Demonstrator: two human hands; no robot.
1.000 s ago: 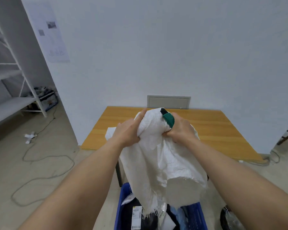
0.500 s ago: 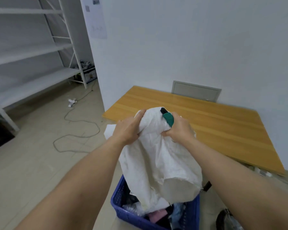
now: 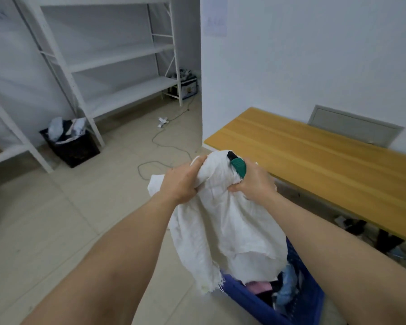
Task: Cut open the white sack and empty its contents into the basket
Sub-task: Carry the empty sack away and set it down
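Both my hands hold the white sack [image 3: 223, 221] up by its bunched top, and its frayed open end hangs down over the blue basket [image 3: 249, 295]. My left hand [image 3: 182, 181] grips the left side of the bunch. My right hand [image 3: 256, 181] grips the right side together with a green-handled cutter [image 3: 237, 165], whose black tip sticks up. Clothes in pink, blue and dark colours lie in the basket below the sack's mouth. The basket's far part is hidden behind the sack and my right arm.
A wooden table [image 3: 319, 160] stands to the right against the white wall. White metal shelving [image 3: 108, 66] fills the back left, with a black crate of stuff [image 3: 70, 144] at its foot. A cable [image 3: 159, 141] trails across the tiled floor.
My view has swung to the left, bringing the shelving and black crate into sight. My hands keep the same grip on the sack above the basket.
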